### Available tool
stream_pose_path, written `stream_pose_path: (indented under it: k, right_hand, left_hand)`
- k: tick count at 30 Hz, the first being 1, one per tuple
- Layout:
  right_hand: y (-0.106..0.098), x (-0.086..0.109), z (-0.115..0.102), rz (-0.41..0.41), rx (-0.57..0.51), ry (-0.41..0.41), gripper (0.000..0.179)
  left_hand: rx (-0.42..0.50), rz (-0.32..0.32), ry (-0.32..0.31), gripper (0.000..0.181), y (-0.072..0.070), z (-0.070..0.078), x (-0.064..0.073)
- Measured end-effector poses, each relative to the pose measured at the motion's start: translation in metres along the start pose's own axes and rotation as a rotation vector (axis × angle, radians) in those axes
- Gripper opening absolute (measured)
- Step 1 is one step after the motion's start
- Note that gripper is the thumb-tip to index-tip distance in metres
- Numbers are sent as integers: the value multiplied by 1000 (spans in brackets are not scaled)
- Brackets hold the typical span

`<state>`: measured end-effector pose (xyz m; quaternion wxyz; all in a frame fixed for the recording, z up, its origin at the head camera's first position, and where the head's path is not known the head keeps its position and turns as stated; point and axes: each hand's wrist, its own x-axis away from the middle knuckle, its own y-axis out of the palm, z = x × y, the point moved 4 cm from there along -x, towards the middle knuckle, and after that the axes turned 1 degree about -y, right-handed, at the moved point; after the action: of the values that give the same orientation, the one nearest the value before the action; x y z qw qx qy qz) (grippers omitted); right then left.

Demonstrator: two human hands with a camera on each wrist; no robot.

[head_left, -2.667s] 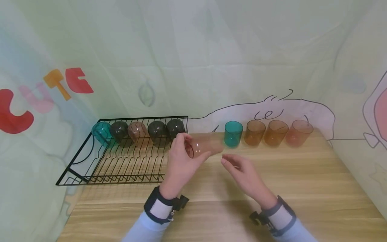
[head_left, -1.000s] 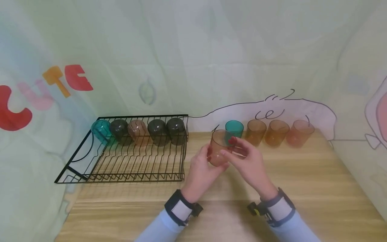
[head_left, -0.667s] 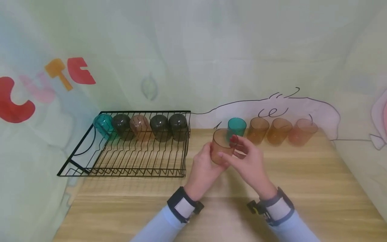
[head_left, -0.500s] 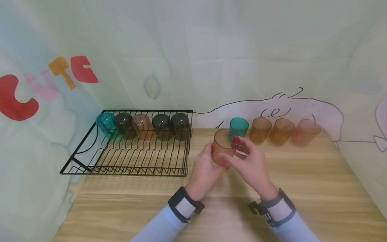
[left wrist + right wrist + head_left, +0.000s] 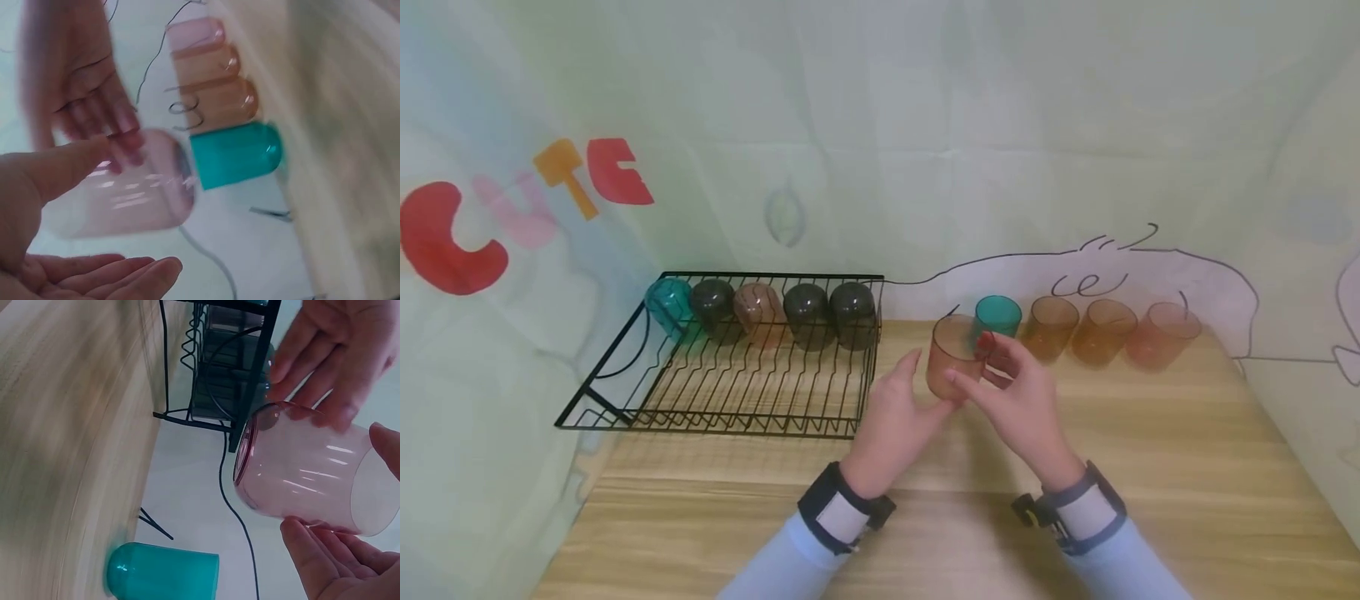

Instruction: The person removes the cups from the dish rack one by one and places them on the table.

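Note:
My right hand pinches a see-through pink tumbler between thumb and fingers, mouth upward, above the wooden table. To the left of the tumbler, my left hand has its fingers spread; in the left wrist view its fingers lie straight and apart from the tumbler's wall. Seen from the right wrist, the left fingers are close by the tumbler's side; whether they touch is unclear. Just behind stands a teal tumbler, partly covered by the pink one and my right fingers.
Two amber tumblers and another pink tumbler continue the row to the right, along the back wall. On the left, a black wire dish rack holds several upside-down tumblers in its back row.
The pink tumbler was tilted sideways in my left hand near the rack, then upright in both hands. Now my left fingers have loosened and drawn slightly left, leaving it in my right hand.

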<state>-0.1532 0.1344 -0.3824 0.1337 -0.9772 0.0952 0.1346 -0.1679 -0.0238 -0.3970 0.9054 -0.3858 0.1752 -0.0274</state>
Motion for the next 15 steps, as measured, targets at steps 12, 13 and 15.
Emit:
stream_pose_path:
  k: [12,13,15]
  right_hand:
    - [21,-28,57,57,68,51,80]
    - [24,-30,58,59,66,59,81]
    - [29,-34,62,63,52,73,84]
  left_hand:
    - [-117,161,28,52,-52,-12,-11]
    - [-122,171,26,52,-55,-14,-12]
    - [-123,184,21,51,-60,-17,-13]
